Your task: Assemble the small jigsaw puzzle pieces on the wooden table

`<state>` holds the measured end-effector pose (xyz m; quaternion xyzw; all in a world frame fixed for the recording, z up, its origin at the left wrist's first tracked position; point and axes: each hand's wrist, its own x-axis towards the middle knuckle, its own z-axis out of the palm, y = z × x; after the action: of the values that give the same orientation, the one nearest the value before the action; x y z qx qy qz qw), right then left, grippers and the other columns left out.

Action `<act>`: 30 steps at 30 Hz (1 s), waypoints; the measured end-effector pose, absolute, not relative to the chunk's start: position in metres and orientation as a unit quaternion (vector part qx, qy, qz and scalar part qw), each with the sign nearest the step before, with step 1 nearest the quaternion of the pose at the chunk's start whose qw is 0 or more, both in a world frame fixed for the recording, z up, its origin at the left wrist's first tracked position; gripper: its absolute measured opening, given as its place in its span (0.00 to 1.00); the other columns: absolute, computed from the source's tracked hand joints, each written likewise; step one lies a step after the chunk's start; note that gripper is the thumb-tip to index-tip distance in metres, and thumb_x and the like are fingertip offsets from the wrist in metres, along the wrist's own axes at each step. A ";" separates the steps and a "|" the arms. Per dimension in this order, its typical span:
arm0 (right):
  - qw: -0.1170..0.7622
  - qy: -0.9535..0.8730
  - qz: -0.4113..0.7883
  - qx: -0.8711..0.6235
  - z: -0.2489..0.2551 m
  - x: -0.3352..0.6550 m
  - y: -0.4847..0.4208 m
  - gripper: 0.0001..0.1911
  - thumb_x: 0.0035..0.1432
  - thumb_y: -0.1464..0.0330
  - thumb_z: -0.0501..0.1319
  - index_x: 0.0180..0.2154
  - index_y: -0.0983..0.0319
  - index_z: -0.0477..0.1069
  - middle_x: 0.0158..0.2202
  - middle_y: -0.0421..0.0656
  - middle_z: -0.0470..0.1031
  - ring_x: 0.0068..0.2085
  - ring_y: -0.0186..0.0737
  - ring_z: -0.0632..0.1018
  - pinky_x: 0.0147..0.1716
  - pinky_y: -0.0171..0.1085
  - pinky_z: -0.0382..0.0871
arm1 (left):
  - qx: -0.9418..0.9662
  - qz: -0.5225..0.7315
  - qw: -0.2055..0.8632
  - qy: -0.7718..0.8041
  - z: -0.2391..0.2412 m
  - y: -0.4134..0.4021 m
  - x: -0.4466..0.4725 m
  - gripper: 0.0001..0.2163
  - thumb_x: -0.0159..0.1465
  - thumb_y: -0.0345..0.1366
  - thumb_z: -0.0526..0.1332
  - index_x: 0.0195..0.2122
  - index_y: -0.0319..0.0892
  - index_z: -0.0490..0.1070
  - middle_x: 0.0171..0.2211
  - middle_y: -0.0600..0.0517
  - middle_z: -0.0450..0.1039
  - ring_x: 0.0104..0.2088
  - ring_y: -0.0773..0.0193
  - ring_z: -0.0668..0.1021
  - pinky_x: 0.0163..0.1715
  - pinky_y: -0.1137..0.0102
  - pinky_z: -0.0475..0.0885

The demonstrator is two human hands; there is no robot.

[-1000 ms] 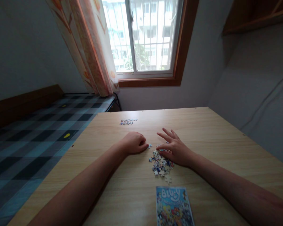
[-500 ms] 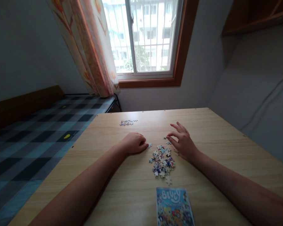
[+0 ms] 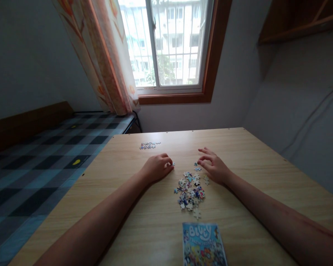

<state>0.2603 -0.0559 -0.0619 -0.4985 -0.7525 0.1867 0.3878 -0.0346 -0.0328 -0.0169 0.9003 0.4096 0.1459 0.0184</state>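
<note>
Thumb and index finger of my left hand (image 3: 158, 167) pinch a small light-blue puzzle piece (image 3: 173, 164), just above the table. Across from it, my right hand (image 3: 214, 165) has thumb and index finger pressed together at a dark puzzle piece (image 3: 196, 163); its other fingers are raised. A blue piece (image 3: 197, 169) lies right below that one. Nearer to me, between my forearms, a loose pile of puzzle pieces (image 3: 190, 192) is spread, some face up and some showing pale backs. One pale piece (image 3: 196, 213) lies apart at its near end.
A "Bluey" picture box (image 3: 203, 244) lies at the near side of the wooden table (image 3: 255, 162). Joined rows of puzzle pieces (image 3: 148, 146) rest near the far left. Left of the table is a bed with a checked cover (image 3: 52, 159); a window (image 3: 180, 44) stands beyond.
My left hand has closed on the light-blue piece and lifted it slightly away from the pile. My right hand is nearly still, its fingertips now meeting the dark piece.
</note>
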 end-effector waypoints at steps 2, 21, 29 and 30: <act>0.372 -0.777 0.215 -0.461 -0.060 0.261 -0.058 0.10 0.60 0.63 0.60 0.31 0.59 0.77 0.63 0.50 0.68 0.69 0.55 0.58 0.66 0.59 0.51 | 0.902 0.131 0.005 0.412 -0.017 -0.031 -0.035 0.09 0.67 0.39 0.59 0.39 0.46 0.79 0.40 0.51 0.78 0.36 0.63 0.78 0.37 0.70 0.70; 0.411 -0.753 0.227 -0.460 -0.057 0.254 -0.062 0.14 0.64 0.65 0.53 0.38 0.58 0.78 0.58 0.49 0.72 0.66 0.52 0.63 0.64 0.57 0.56 | 0.826 -0.025 -0.045 0.562 0.000 -0.068 -0.009 0.14 0.69 0.33 0.48 0.43 0.38 0.74 0.37 0.42 0.76 0.34 0.52 0.80 0.32 0.63 0.72; 0.398 -0.760 0.237 -0.457 -0.057 0.252 -0.063 0.14 0.63 0.66 0.53 0.35 0.58 0.78 0.58 0.49 0.72 0.66 0.53 0.64 0.63 0.57 0.57 | 0.811 0.011 -0.023 0.584 -0.012 -0.061 -0.005 0.18 0.70 0.35 0.47 0.54 0.37 0.71 0.44 0.40 0.76 0.43 0.53 0.79 0.41 0.63 0.73; 0.395 -0.762 0.237 -0.455 -0.056 0.252 -0.063 0.14 0.63 0.66 0.53 0.35 0.58 0.78 0.58 0.49 0.72 0.66 0.53 0.64 0.63 0.57 0.57 | 0.808 0.020 -0.024 0.588 -0.014 -0.059 -0.005 0.19 0.70 0.36 0.48 0.56 0.36 0.70 0.45 0.39 0.76 0.46 0.53 0.78 0.43 0.63 0.73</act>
<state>0.2519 -0.0634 -0.0565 -0.4551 -0.7619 0.2374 0.3951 -0.0050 -0.0594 -0.0142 0.8080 0.5883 0.0196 -0.0243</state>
